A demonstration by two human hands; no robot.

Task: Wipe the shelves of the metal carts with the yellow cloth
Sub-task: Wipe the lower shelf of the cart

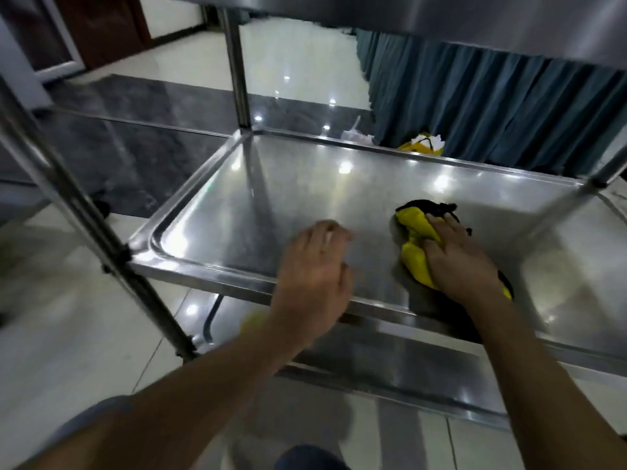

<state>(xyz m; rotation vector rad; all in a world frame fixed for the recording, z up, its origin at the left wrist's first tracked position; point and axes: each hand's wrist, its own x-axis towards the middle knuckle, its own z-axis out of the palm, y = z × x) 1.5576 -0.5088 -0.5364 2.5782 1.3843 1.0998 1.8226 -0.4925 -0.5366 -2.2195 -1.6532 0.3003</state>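
The metal cart (112, 232) fills most of the view, a frame of round steel posts carrying shiny tray-like shelves with raised rims. The middle shelf (271, 198) is the largest surface seen, its steel bright with reflected ceiling lights; a lower shelf (407, 378) shows beneath its near rim, and the underside of an upper shelf (441, 15) crosses the top of the view. The yellow cloth (415, 247) lies bunched on the right part of the middle shelf, bright yellow with black edging showing at its far end and near its lower right. The right hand (458, 262) lies flat on top of the cloth, fingers spread and fairly straight, pressing it against the steel. The left hand (317, 266) is apart from the cloth, to its left, over the near rim of the same shelf with the fingers loosely bent and holding nothing; it is blurred, so whether it touches the steel cannot be told. Behind the cart hangs a pleated blue curtain (492, 103), and on the glossy tiled floor (68, 317) at its foot sits a yellow bag (420, 149) with white paper in it.
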